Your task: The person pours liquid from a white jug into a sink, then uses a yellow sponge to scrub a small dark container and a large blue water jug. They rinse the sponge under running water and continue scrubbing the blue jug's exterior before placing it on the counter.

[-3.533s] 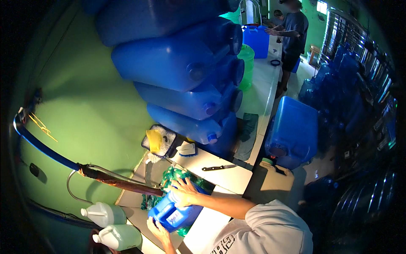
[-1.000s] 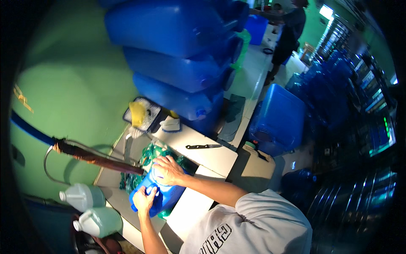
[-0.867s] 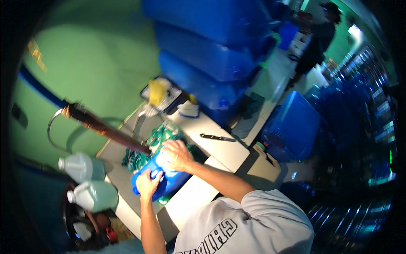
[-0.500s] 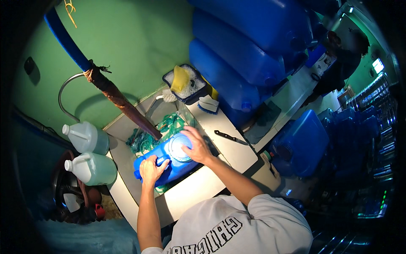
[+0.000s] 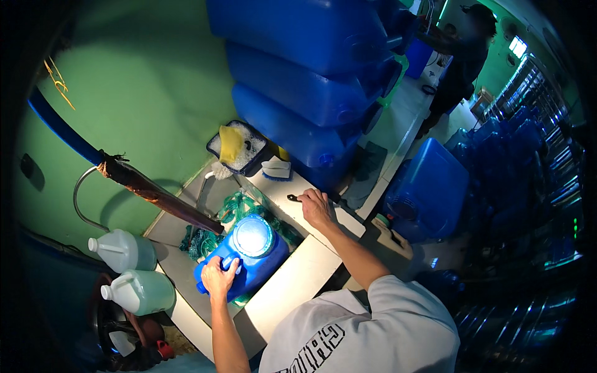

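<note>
A blue water container (image 5: 267,264) with a wide round white-lit cap (image 5: 253,236) lies in the sink, over some green netting-like material (image 5: 239,205). My left hand (image 5: 219,278) is closed round the container's handle. On the white ledge right of the sink, my right hand (image 5: 317,209) has its fingers closed over a knife. Only the end of the knife's black handle (image 5: 292,198) shows; its blade is hidden by the hand. A dark hose end wrapped in brown material (image 5: 168,202) hangs just above the container.
Two white-capped jugs (image 5: 127,250) stand left of the sink. A basin of suds (image 5: 252,161) with a yellow sponge (image 5: 231,145) and a brush (image 5: 277,168) sit at its far side. Large blue containers (image 5: 298,81) are stacked behind. Another person (image 5: 463,56) stands far right.
My right hand has left the container's cap and moved right onto the knife. The left hand still grips the container handle. The whole view has shifted as my head turned.
</note>
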Demonstrator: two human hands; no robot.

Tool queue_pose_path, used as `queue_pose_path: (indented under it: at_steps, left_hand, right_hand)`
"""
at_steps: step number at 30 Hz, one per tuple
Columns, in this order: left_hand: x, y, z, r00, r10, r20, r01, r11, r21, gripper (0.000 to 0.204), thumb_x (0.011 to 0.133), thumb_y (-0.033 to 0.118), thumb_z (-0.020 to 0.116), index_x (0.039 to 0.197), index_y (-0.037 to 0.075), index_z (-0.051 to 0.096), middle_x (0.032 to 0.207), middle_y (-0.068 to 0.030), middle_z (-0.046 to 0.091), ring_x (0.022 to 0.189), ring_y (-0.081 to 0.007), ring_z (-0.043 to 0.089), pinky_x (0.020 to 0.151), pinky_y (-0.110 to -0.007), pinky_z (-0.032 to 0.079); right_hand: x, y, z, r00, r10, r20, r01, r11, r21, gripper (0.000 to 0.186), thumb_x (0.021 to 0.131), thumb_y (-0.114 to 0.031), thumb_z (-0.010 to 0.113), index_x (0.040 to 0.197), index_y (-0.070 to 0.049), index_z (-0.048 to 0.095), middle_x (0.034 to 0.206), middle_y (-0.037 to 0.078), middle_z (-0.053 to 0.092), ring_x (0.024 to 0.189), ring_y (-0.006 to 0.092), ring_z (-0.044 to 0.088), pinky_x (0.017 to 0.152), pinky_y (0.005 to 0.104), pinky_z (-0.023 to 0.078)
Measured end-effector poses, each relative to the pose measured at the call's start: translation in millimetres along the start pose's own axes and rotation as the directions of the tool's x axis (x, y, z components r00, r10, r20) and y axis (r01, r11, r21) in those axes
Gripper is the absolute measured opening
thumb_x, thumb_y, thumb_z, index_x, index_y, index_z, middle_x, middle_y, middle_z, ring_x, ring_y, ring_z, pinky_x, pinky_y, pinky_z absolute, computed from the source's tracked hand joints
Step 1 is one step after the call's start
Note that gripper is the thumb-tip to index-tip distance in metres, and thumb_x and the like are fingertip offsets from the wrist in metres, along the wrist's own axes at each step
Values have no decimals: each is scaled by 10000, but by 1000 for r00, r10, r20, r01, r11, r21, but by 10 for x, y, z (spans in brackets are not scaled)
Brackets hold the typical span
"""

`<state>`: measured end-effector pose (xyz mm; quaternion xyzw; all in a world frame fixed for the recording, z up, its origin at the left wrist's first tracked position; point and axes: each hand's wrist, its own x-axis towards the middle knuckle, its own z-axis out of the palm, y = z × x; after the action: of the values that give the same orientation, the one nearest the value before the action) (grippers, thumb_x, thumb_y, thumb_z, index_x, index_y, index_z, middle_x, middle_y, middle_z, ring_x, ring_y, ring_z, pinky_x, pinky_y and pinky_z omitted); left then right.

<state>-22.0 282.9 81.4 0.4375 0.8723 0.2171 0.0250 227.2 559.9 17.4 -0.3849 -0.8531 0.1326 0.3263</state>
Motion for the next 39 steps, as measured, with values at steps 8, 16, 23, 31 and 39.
queue_pose_path:
  at_steps: [8,16,23,31,39]
  left_hand:
    - [29,-4,22,1000,3,-27,-3,1000,-1,539,708,524,810,744,23,613,767,-187,652,728,-396,610,687,-483,474]
    - [-6,-45,12,998,62,11,-63,996,58,540,754,569,753,733,54,592,751,-163,645,731,-360,615,719,-446,459]
    - [-41,-30,-31,999,49,20,-49,999,4,530,752,568,749,780,47,652,802,-143,669,745,-343,619,730,-433,456]
    - [-22,-71,-44,999,45,29,-44,999,-23,555,755,576,750,770,32,641,768,-158,655,715,-341,597,717,-422,444]
    - [-38,-107,-2,997,61,-40,-64,996,-66,504,742,531,775,737,51,620,768,-133,651,730,-328,607,718,-420,441]
  right_hand:
    - [-97,-601,84,1000,-24,-14,26,987,159,320,792,-140,735,1100,-109,654,1168,77,582,1182,277,505,976,451,358]
    - [-489,-1028,63,996,6,95,-48,892,449,329,928,-191,654,1224,-49,629,1233,137,589,1066,290,590,937,405,455]
    - [-483,-1034,71,961,56,269,-200,814,545,497,918,-247,699,1335,-25,546,1176,142,587,978,246,590,818,347,514]
    - [-414,-1145,27,981,-71,183,-34,854,518,522,915,-201,687,1376,-38,505,1329,164,494,1105,252,541,922,362,496]
    - [-482,-1372,-125,939,-252,234,177,938,297,495,715,-199,835,1125,-109,573,1445,168,408,1340,386,379,1099,546,284]
